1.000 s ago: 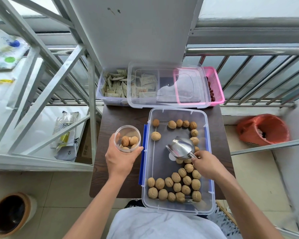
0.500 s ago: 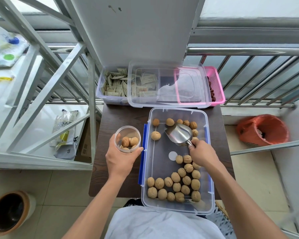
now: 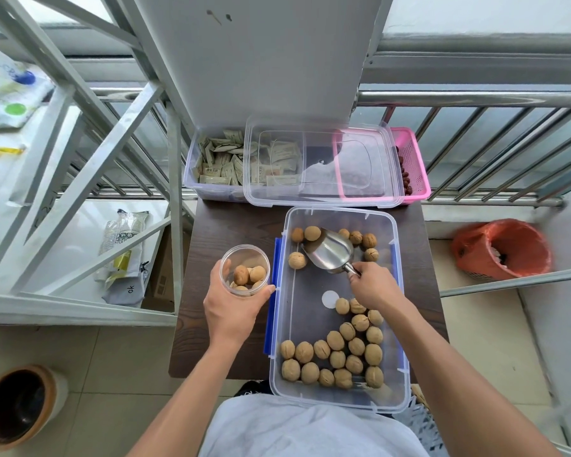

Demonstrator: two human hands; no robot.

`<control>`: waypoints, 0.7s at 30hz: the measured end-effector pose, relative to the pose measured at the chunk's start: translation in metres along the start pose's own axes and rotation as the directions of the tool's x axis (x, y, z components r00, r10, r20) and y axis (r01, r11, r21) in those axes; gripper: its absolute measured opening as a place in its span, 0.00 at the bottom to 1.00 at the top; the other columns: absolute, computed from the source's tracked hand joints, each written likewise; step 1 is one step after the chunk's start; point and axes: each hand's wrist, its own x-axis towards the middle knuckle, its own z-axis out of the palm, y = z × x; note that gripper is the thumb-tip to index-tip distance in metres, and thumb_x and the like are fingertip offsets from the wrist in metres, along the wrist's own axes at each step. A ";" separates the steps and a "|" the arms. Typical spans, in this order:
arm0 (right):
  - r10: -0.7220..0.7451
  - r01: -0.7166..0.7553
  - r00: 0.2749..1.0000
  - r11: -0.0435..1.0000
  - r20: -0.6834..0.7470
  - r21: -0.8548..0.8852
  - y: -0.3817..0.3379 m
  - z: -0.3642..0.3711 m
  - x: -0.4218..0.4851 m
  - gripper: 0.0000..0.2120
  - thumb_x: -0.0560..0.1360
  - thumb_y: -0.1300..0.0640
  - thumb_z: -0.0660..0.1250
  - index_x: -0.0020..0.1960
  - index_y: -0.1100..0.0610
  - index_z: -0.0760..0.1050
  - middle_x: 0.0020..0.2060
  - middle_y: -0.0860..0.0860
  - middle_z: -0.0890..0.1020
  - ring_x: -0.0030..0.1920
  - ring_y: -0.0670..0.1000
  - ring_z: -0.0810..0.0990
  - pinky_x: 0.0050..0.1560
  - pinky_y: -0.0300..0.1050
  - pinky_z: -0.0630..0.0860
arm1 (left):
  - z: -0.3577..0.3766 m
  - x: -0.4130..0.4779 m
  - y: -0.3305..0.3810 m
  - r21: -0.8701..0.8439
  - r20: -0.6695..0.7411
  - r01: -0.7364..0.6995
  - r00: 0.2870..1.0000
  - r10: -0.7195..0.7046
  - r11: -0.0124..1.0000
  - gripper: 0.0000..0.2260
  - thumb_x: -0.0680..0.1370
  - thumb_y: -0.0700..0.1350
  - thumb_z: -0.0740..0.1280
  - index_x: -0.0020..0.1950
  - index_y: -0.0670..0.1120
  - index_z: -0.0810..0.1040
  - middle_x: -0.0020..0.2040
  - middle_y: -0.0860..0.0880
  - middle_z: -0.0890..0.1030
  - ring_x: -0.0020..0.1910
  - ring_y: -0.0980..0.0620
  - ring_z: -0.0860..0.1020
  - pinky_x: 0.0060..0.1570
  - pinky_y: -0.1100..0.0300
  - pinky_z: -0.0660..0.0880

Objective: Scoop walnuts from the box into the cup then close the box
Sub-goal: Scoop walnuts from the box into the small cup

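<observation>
An open clear plastic box (image 3: 290, 311) with blue side clips lies on the small dark table (image 3: 225, 232). Several walnuts (image 3: 335, 356) fill its near end and a few more lie along its far end. My right hand (image 3: 373, 286) grips the handle of a metal scoop (image 3: 330, 252), whose empty mouth points at the far walnuts. My left hand (image 3: 233, 306) holds a clear cup (image 3: 244, 270) with a few walnuts in it, just left of the box. The box's clear lid (image 3: 320, 166) rests on the containers behind.
Behind the box stand a clear bin of paper sachets (image 3: 218, 161) and a pink basket of dark red fruit (image 3: 411, 166). Metal railings (image 3: 495, 153) border the far side, a metal frame (image 3: 80, 153) the left. An orange bin (image 3: 505, 249) sits right, a brown pot (image 3: 17, 407) on the floor.
My right hand has moved the scoop from the middle of the box up to its far end, near the far walnuts. The cup and my left hand stayed put.
</observation>
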 end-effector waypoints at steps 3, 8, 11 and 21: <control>-0.025 0.025 0.999 1.000 -0.021 -0.005 -0.005 0.008 0.004 0.09 0.79 0.52 0.59 0.46 0.51 0.77 0.38 0.55 0.80 0.40 0.58 0.76 0.39 0.47 0.70 | 0.001 0.001 0.000 0.000 0.001 0.002 1.000 -0.002 1.000 0.41 0.62 0.50 0.86 0.72 0.54 0.72 0.58 0.64 0.75 0.62 0.58 0.76 0.54 0.74 0.68; 0.029 -0.028 0.999 0.999 0.032 -0.019 -0.011 0.028 0.009 0.13 0.81 0.49 0.56 0.56 0.56 0.74 0.47 0.58 0.82 0.47 0.60 0.80 0.42 0.49 0.72 | -0.001 0.004 0.001 0.003 -0.020 0.003 1.000 -0.003 1.000 0.41 0.63 0.49 0.86 0.73 0.52 0.72 0.56 0.65 0.74 0.60 0.57 0.76 0.56 0.70 0.69; 0.093 -0.090 0.991 0.995 0.094 -0.036 -0.009 0.039 0.011 0.15 0.82 0.49 0.54 0.59 0.59 0.71 0.52 0.59 0.82 0.47 0.58 0.77 0.43 0.48 0.70 | -0.004 0.006 0.003 0.006 -0.031 0.007 0.999 -0.007 1.000 0.41 0.63 0.49 0.86 0.72 0.52 0.73 0.55 0.67 0.74 0.60 0.58 0.76 0.56 0.71 0.69; 0.024 -0.047 0.996 0.958 0.085 0.284 0.007 0.040 0.005 0.11 0.82 0.52 0.58 0.43 0.55 0.68 0.35 0.49 0.75 0.36 0.50 0.72 0.37 0.49 0.68 | -0.010 0.004 0.007 0.009 -0.037 0.019 0.999 -0.019 1.000 0.41 0.63 0.48 0.86 0.74 0.51 0.72 0.58 0.62 0.75 0.60 0.59 0.76 0.52 0.78 0.66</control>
